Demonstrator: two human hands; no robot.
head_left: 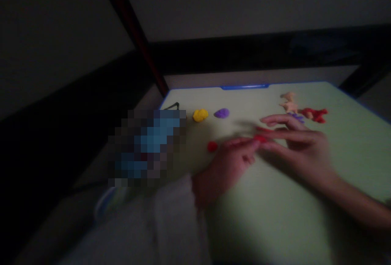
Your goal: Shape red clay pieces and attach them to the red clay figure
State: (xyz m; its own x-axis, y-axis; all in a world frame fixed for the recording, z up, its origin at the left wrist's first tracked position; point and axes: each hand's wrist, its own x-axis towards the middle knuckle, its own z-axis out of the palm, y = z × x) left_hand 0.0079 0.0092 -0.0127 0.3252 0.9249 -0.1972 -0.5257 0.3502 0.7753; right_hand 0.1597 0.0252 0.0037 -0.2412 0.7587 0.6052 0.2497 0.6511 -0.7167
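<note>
Above the table, a small red piece of modelling clay (260,139) sits between the fingertips of both my hands. My left hand (226,167), coming out of a pale sleeve, pinches its left side with the fingers curled. From the right, my right hand (305,147) holds the same piece between thumb and a finger, the other fingers stretched out above. More red shows along a right fingertip; blur hides its exact shape. Just left of my left hand lies a small red clay ball (212,146).
A yellow clay lump (200,115) and a purple clay lump (222,113) lie farther back on the pale table (262,224). Beyond my right hand are peach clay shapes (289,104), a red clay shape (316,115) and purple clay (297,118). A pixelated blue area (159,134) borders the left.
</note>
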